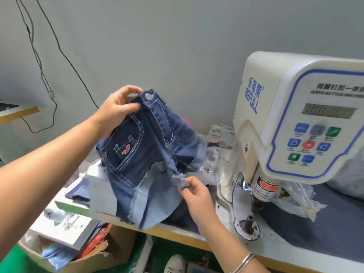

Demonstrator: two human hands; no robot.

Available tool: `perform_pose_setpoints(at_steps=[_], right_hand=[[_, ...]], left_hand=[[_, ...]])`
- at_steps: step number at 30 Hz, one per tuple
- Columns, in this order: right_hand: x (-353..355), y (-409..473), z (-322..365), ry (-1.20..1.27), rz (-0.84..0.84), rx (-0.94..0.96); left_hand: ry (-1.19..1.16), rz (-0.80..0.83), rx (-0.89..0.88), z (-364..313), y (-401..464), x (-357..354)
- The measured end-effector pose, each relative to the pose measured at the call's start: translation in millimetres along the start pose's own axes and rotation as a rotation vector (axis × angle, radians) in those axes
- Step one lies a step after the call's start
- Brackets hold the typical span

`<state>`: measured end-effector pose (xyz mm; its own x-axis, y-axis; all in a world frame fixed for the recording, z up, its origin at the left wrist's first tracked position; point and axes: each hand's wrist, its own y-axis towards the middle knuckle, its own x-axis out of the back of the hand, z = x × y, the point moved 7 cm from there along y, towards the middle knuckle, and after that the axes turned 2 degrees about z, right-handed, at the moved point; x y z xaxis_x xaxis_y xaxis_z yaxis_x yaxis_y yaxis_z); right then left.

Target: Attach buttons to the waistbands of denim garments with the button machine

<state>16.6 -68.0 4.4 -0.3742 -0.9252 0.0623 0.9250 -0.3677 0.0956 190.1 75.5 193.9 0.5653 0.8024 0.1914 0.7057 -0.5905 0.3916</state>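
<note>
The shorts [141, 154] hang in the air left of the machine [295, 125], above the surface [325, 223], a button [148, 96] already on the waistband. Denim like this looks light and floppy, stiffest at the seamed waistband, the best place to hold. The left hand [116, 113] pinches that waistband; the right hand [194, 191] pinches the frayed hem.

Bench [197, 238]: pale top, wood-coloured front edge. Directly on it: dark grey mat [323, 223]; white Befull servo button machine [295, 119], standing on the right; crumpled clear plastic bags [299, 201]; small printed packets [221, 134] at the wall.
</note>
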Motion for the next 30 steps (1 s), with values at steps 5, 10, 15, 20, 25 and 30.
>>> perform_pose_setpoints(at_steps=[5,10,15,20,25,30], right_hand=[[-21,4,-6,-0.213,0.069,-0.048],[-15,-11,-16,-0.460,0.097,-0.026],[30,4,2,-0.336,-0.223,0.137],[56,46,4,-0.663,-0.334,0.087],[55,77,-18,-0.949,-0.147,-0.229],[65,91,-26,-1.056,-0.148,-0.331]], left_hand=[[0.540,0.066,0.161,32,11,25],[1.262,0.362,0.676,136,-33,46],[1.363,0.187,0.347,143,-42,-5],[0.977,0.266,0.074,143,-52,-113],[1.201,0.493,0.216,195,-80,-126],[1.178,0.469,0.167,202,-87,-123]])
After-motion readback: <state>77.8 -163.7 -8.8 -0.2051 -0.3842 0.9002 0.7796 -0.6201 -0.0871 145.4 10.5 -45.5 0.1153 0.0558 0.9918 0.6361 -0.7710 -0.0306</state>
